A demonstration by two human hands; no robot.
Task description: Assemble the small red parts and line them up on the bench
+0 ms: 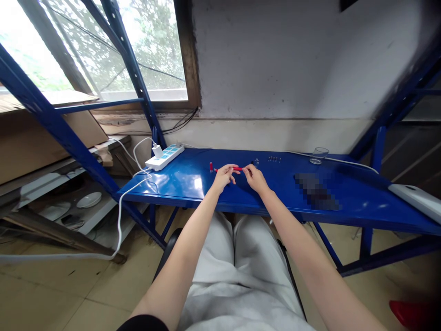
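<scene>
A slim red pen-like rod (238,168) lies level between my two hands above the blue table (179,184). My left hand (224,177) pinches it from the left, some fingers held out. A red tip shows just beyond that hand. My right hand (254,177) is closed on the rod's right end. Left of my hands stands a small red cap-like piece (211,167). Behind my right hand sits a small dark and clear object (255,162), too small to name. Farther right, several tiny pieces (274,159) form a row.
At the table's left end is a white power strip (164,157) with a plug and white cord. A clear glass (319,155) stands back right, near a blurred dark object (316,191). A white device (418,200) lies at the right edge. Blue metal posts frame the table.
</scene>
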